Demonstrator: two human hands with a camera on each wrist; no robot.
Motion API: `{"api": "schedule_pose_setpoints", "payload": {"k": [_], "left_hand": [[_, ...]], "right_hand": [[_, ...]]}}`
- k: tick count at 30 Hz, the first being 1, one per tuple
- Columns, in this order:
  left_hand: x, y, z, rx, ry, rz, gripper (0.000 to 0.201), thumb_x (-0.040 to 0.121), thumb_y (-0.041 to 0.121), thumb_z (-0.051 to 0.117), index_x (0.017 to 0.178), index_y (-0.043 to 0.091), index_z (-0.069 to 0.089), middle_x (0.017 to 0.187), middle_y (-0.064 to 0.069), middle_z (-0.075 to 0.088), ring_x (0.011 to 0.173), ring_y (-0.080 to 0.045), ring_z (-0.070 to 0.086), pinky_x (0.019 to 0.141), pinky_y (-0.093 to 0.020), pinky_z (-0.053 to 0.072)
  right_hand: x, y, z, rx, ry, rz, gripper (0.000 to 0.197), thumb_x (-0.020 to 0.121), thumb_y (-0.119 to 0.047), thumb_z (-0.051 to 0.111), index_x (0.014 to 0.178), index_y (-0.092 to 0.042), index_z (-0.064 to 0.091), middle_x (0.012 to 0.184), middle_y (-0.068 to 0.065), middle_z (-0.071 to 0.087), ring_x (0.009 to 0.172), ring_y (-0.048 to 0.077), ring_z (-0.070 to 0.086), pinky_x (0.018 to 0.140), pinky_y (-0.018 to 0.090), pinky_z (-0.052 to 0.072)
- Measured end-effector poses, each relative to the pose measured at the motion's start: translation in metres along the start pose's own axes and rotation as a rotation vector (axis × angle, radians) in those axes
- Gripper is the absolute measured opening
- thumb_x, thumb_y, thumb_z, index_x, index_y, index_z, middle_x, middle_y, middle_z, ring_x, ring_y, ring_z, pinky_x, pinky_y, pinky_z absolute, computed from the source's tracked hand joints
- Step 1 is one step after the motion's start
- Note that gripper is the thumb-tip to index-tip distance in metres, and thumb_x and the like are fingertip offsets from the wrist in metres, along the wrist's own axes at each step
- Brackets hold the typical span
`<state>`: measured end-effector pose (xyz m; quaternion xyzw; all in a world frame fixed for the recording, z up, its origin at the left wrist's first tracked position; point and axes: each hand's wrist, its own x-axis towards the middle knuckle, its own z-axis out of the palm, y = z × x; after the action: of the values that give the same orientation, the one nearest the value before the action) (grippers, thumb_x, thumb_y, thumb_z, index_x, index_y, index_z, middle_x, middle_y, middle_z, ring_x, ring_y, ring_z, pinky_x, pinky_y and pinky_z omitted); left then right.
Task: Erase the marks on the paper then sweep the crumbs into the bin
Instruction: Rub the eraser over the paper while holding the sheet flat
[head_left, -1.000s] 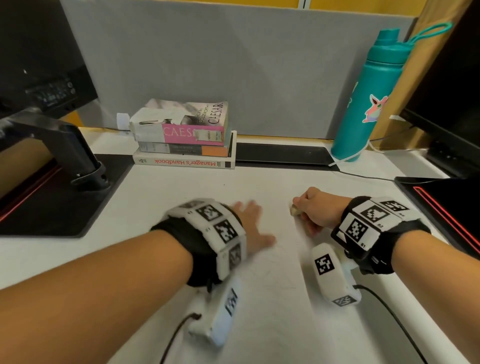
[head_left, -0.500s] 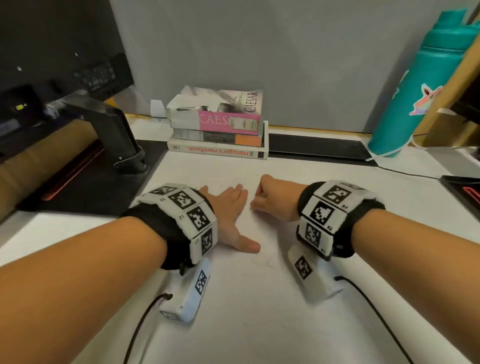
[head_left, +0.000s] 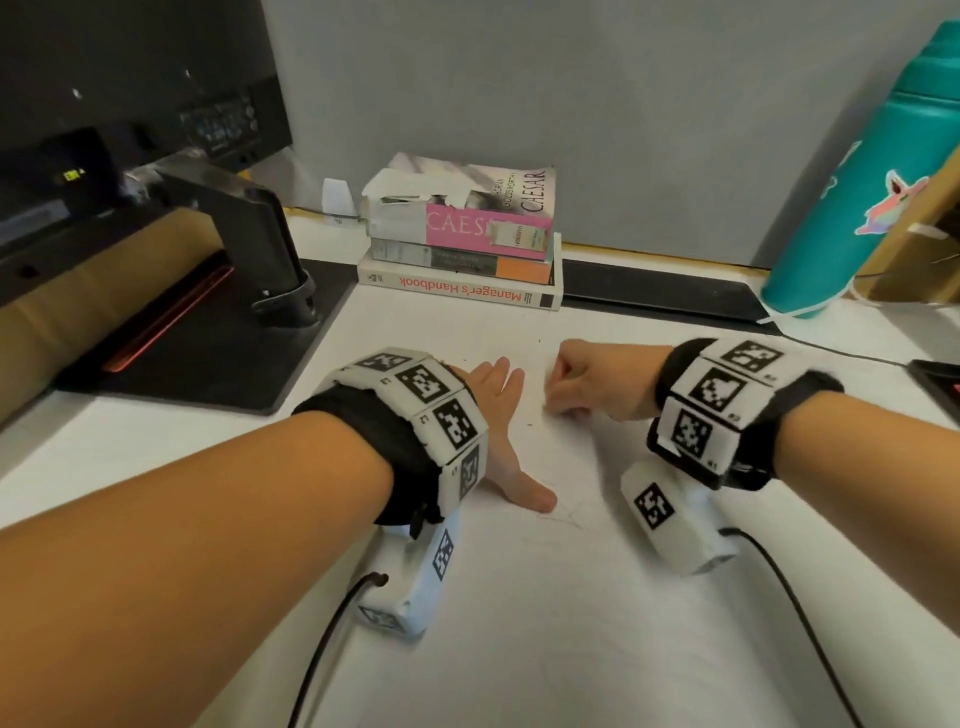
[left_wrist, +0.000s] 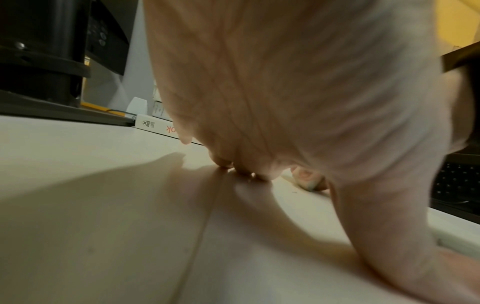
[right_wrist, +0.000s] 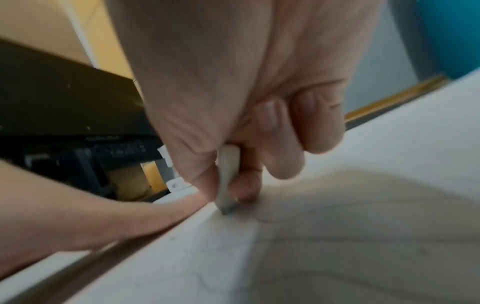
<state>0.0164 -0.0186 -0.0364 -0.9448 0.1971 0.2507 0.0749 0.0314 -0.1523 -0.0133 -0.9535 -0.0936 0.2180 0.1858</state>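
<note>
The white sheet of paper (head_left: 519, 597) lies flat on the white desk (head_left: 130, 457), toward its near edge and midway between its left and right edges. The left hand (head_left: 493, 415) rests on the paper with fingers straight and spread, thumb pointing toward the near edge; the left wrist view shows the fingertips (left_wrist: 244, 171) pressing the sheet down. This grip is flat and holds nothing; it acts as a clamp.

The right hand (head_left: 587, 384) is curled into a grip on a small off-white block eraser (right_wrist: 228, 179), pinched between thumb and fingers. The soiled lower corner of the eraser touches the paper.

Change over the last second: the right hand has travelled across the sheet from the right-hand side to a position just beside the left fingertips. The left hand has stayed planted. This is judged to be an erasing stroke in progress.

Faint grey pencil marks (head_left: 561, 519) remain near the left thumb, toward the near edge, and further faint lines show in the right wrist view. A few dark crumbs (head_left: 530, 424) lie between the hands. Erasing is therefore judged incomplete, and sweeping has not begun. No bin is visible in any view.

A stack of three books (head_left: 467, 239) stands at the far edge.
</note>
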Motion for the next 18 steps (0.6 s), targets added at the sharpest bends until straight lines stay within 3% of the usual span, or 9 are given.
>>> {"api": "schedule_pose_setpoints", "payload": {"k": [2, 5, 7, 9, 13, 18], "left_hand": [[0.0, -0.001, 0.0, -0.006, -0.004, 0.005, 0.121, 0.073, 0.077, 0.051, 0.149, 0.017, -0.022, 0.157, -0.003, -0.024, 0.146, -0.019, -0.016, 0.114, -0.05, -0.007], [-0.001, -0.002, -0.001, -0.003, -0.008, 0.009, 0.121, 0.072, 0.077, 0.051, 0.149, 0.019, -0.022, 0.157, -0.002, -0.025, 0.146, -0.019, -0.016, 0.114, -0.051, -0.007], [-0.002, 0.0, -0.002, 0.015, -0.018, 0.002, 0.122, 0.072, 0.078, 0.05, 0.149, 0.019, -0.023, 0.157, -0.002, -0.025, 0.146, -0.019, -0.016, 0.114, -0.051, -0.007], [-0.002, 0.001, -0.003, 0.017, -0.022, -0.005, 0.122, 0.072, 0.078, 0.051, 0.149, 0.019, -0.023, 0.157, -0.002, -0.026, 0.146, -0.019, -0.016, 0.114, -0.051, -0.007], [-0.003, 0.0, -0.003, -0.002, -0.016, -0.003, 0.12, 0.072, 0.076, 0.053, 0.149, 0.022, -0.021, 0.157, -0.003, -0.025, 0.146, -0.02, -0.016, 0.114, -0.05, -0.008], [-0.001, 0.003, -0.005, 0.024, -0.032, -0.022, 0.121, 0.073, 0.077, 0.052, 0.149, 0.02, -0.023, 0.157, -0.003, -0.026, 0.146, -0.02, -0.016, 0.114, -0.051, -0.007]], "right_hand": [[0.002, 0.001, 0.004, -0.059, 0.06, -0.005, 0.013, 0.089, -0.022, 0.054, 0.095, -0.012, 0.047, 0.085, 0.001, 0.055, 0.078, 0.017, 0.051, 0.078, 0.028, 0.044], [-0.002, -0.004, 0.01, -0.007, -0.077, -0.062, 0.01, 0.09, -0.015, 0.052, 0.086, -0.012, 0.043, 0.074, 0.001, 0.046, 0.064, 0.012, 0.04, 0.065, 0.023, 0.036], [-0.003, -0.005, 0.004, 0.014, -0.068, -0.023, 0.008, 0.088, -0.012, 0.054, 0.084, -0.01, 0.047, 0.073, 0.005, 0.049, 0.061, 0.013, 0.04, 0.059, 0.021, 0.034], [0.0, -0.007, 0.001, -0.086, 0.029, -0.013, 0.008, 0.089, -0.017, 0.052, 0.086, -0.01, 0.048, 0.074, 0.002, 0.051, 0.062, 0.012, 0.042, 0.06, 0.021, 0.035], [0.0, -0.011, 0.008, -0.123, -0.09, -0.093, 0.008, 0.09, -0.015, 0.05, 0.087, -0.009, 0.048, 0.079, 0.004, 0.05, 0.062, 0.009, 0.04, 0.061, 0.02, 0.035], [0.002, -0.009, 0.002, -0.2, 0.014, -0.029, 0.013, 0.092, -0.023, 0.049, 0.092, -0.01, 0.051, 0.072, -0.003, 0.049, 0.062, 0.008, 0.042, 0.058, 0.017, 0.033]]}}
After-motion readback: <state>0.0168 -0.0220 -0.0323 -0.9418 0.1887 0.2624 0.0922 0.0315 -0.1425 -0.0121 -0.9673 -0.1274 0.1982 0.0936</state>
